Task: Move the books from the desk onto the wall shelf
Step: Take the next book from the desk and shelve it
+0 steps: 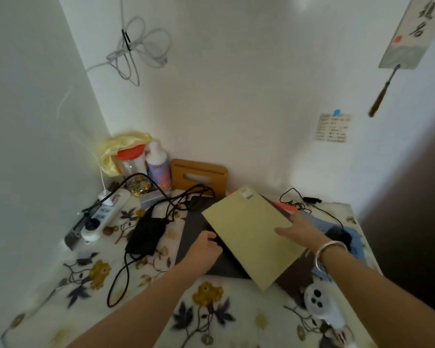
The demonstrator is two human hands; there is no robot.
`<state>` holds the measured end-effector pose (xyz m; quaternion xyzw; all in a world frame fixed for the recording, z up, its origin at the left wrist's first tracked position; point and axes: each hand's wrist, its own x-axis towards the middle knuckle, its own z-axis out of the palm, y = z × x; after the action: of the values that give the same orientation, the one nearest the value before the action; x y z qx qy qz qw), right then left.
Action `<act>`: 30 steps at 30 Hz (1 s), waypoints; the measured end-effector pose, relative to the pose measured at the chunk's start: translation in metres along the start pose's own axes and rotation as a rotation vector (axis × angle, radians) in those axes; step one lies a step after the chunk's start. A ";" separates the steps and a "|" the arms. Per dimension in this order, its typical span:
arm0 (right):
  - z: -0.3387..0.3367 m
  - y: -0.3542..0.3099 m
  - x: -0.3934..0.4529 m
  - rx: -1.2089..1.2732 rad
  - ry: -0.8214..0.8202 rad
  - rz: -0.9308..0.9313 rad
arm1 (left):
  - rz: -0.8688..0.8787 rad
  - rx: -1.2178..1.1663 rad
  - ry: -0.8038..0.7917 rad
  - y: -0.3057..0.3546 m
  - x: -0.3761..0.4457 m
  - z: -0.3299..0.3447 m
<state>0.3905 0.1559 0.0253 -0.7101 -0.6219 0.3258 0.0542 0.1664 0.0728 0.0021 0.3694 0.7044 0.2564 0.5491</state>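
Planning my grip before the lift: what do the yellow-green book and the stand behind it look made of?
Yellow-green book: matte paper or card cover, flat and glare-free, with a small printed label at its far corner. Stand: probably wood or bamboo, warm brown with rounded corners and a cut slot.

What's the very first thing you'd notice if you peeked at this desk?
The big yellow-green book in the middle of the desk, tilted up over a dark flat slab, with the right hand holding its right edge and the left hand at its left edge. Next, the flowered tablecloth all over the desk, and the tangle of black cables by the white power strip on the left.
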 end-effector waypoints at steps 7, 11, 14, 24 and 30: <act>0.027 0.040 0.044 -0.189 0.023 0.122 | -0.176 -0.351 -0.069 0.002 0.013 0.041; 0.022 0.018 0.019 -0.165 0.034 0.169 | -0.122 -0.329 -0.079 0.000 0.021 0.048; 0.022 0.017 0.021 -0.158 0.022 0.209 | -0.047 -0.296 -0.060 -0.005 0.024 0.049; 0.032 0.019 0.014 -0.169 -0.185 0.286 | 0.020 -0.313 -0.020 -0.014 0.002 0.010; 0.017 -0.010 -0.001 0.346 -0.308 0.202 | -0.007 -0.468 0.006 -0.015 -0.005 -0.011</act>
<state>0.3727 0.1515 0.0176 -0.6905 -0.4837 0.5357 0.0468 0.1526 0.0608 -0.0036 0.2287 0.6285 0.4121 0.6188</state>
